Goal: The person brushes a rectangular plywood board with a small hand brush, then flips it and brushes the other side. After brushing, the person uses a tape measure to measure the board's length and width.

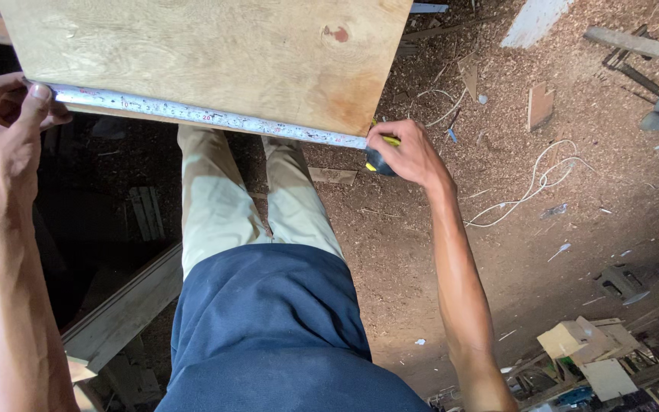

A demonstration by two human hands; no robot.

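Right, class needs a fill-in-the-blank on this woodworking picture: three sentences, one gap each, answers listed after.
1. The tape measure is stretched along the near edge of the ____ board.
2. The left hand pins the tape's end with its ____.
3. The right hand holds the tape's yellow and black ____ at the board's corner.

Missing words: plywood; thumb; case

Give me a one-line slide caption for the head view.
Left hand pins tape measure end at plywood board edge; right hand holds its case.

Sawdust-covered dirt floor (421,252) strewn with wood scraps (541,104), a white cord (532,187) and offcuts (589,351).
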